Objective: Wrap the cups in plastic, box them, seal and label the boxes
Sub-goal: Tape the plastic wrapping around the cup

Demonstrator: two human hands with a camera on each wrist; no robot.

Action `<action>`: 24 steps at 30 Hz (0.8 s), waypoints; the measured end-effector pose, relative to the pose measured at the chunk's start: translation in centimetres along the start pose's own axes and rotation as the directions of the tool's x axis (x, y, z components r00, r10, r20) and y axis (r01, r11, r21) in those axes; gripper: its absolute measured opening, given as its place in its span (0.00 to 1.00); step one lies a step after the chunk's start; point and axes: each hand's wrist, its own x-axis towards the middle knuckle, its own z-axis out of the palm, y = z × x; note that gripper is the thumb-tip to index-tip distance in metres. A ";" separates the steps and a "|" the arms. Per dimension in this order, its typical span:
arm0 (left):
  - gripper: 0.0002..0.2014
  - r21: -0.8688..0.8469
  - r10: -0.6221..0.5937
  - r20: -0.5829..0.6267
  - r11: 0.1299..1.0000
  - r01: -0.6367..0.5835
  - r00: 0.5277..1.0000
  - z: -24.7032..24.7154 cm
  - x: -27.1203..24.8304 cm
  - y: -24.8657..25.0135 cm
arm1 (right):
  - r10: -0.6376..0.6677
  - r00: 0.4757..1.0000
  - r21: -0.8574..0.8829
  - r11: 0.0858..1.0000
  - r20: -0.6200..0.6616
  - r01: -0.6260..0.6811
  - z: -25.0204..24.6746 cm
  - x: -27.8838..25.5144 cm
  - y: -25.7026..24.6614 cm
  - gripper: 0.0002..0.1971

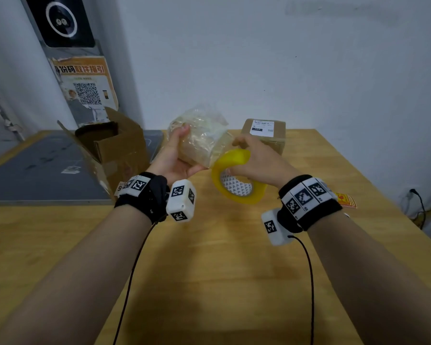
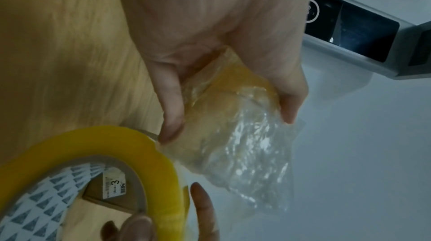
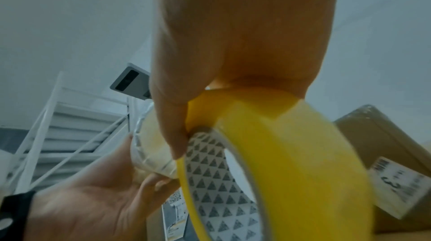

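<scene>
While both hands work above the wooden table (image 1: 209, 270), two cardboard boxes stand at its far side: one open box (image 1: 115, 148) tipped at the left, its flaps spread, partly on a grey mat (image 1: 35, 170), and one sealed box (image 1: 265, 135) bearing a white label (image 1: 262, 126), half hidden behind the right hand. One plastic-wrapped cup (image 1: 199, 138) is held up between them; the left hand (image 1: 174, 158) curls round it from below, thumb on the near side, fingers under the crinkled film. One roll of yellow tape (image 1: 237, 180) hangs from the right hand (image 1: 254, 160), whose fingers hook through the core and grip its rim, the roll touching the wrapped cup. Behind the open box a grey device (image 1: 60, 21) leans on the wall with one orange QR poster (image 1: 85, 83) beneath it. A small red and yellow sticker (image 1: 346, 199) lies near the right wrist
</scene>
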 end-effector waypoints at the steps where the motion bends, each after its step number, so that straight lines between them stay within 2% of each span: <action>1: 0.37 0.011 0.000 -0.023 1.000 0.000 1.000 -0.3 0.2 -0.1 | -0.010 1.000 0.045 0.999 -0.006 0.010 0.1 -0.2 0.3 0.37; 3: 0.37 0.035 0.011 -0.071 0.999 -0.009 0.997 -0.3 0.3 -0.2 | -0.021 1.000 0.112 0.994 0.003 0.020 0.4 -0.4 0.4 0.40; 6: 0.34 0.104 -0.056 -0.086 0.992 0.064 0.995 0.3 -0.2 -0.6 | -0.026 0.998 0.074 0.997 0.061 0.021 1.1 0.1 0.5 0.48; 9: 0.40 0.148 -0.129 -0.099 0.979 0.143 0.987 0.0 -0.4 -1.1 | -0.003 0.997 0.029 1.000 0.080 0.001 1.7 0.6 0.4 0.48; 14: 0.45 0.150 -0.130 -0.155 0.977 0.154 0.979 -0.8 -0.4 -1.5 | 0.034 0.998 -0.020 0.999 0.054 -0.033 2.6 0.7 0.7 0.49; 18: 0.43 0.305 -0.016 -0.268 0.947 0.100 0.963 0.2 -0.4 -1.6 | 0.051 0.998 -0.041 0.998 0.044 -0.049 3.2 0.7 0.2 0.49; 21: 0.48 0.334 0.039 -0.301 0.940 0.067 0.953 -0.2 0.0 -2.1 | 0.061 0.998 -0.148 0.987 -0.001 -0.060 3.5 0.7 -0.5 0.49; 24: 0.36 0.265 0.082 -0.279 0.964 -0.006 0.957 -1.3 0.6 -2.5 | 0.032 0.997 -0.276 0.960 -0.073 -0.051 3.4 0.4 -1.2 0.43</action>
